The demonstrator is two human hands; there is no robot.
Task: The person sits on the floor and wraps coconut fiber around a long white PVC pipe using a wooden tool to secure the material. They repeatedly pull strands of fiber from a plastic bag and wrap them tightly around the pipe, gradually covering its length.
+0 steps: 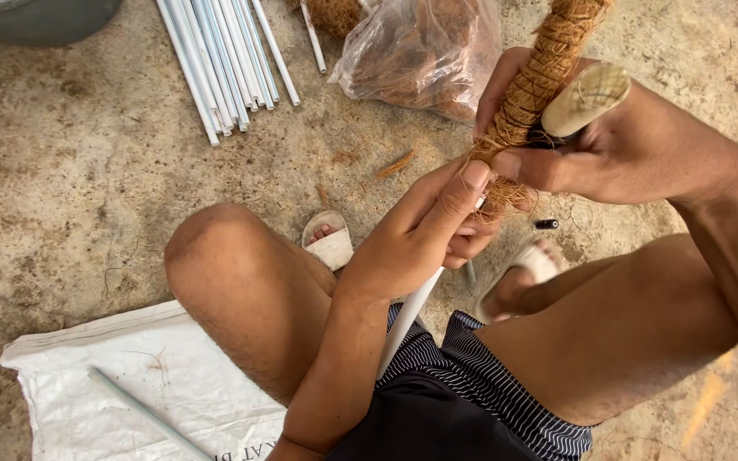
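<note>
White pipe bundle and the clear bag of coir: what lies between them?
In the head view, one loose white pipe lies on the concrete floor between the pipe bundle and the bag.

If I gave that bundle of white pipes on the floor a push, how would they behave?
The white pipes look round and smooth, so they would likely roll or slide apart on the concrete floor. They lie dead straight, so they are probably stiff. Being thin, they seem light.

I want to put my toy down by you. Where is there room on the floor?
Bare floor lies between the white tubes, the left knee and the white sack. It is crowded around the left hand, right hand, fibre-wrapped pole and plastic bag.
</note>
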